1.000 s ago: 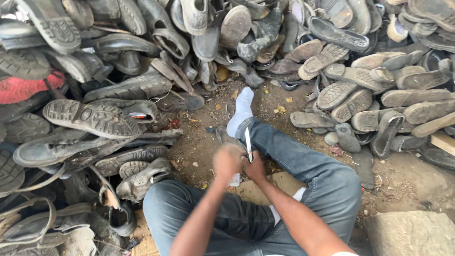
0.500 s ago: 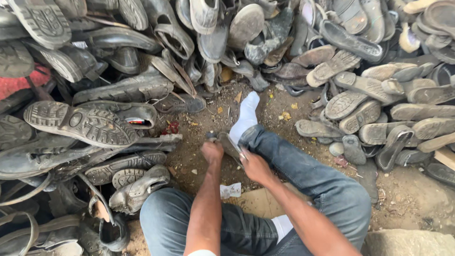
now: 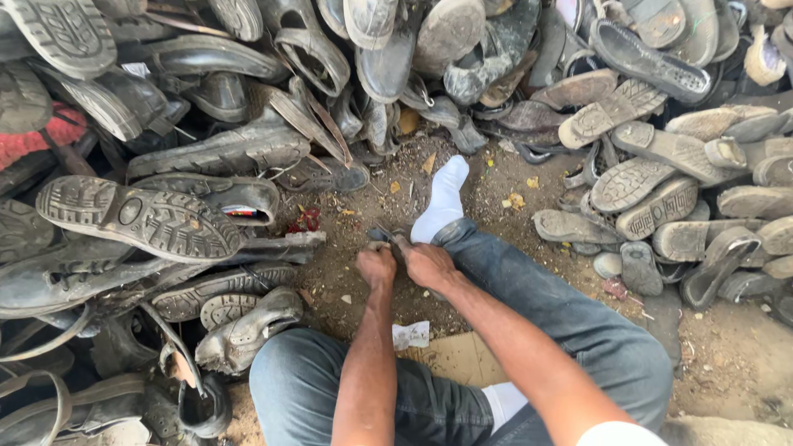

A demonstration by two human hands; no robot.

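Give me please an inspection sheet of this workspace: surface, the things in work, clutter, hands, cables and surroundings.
Surface: bare dirt ground, with small scraps and a paper scrap.
Things in work: a small dark piece on the ground by the white sock; its kind cannot be told.
Clutter: worn shoes and soles piled left, top and right; one large treaded sole lies tread up on the left.
Hands: left hand and right hand are closed, side by side, at the dark piece; what each grips is hidden.
Cables: nothing seen.
Surroundings: the person sits in jeans, one leg stretched out; cardboard lies under the legs.
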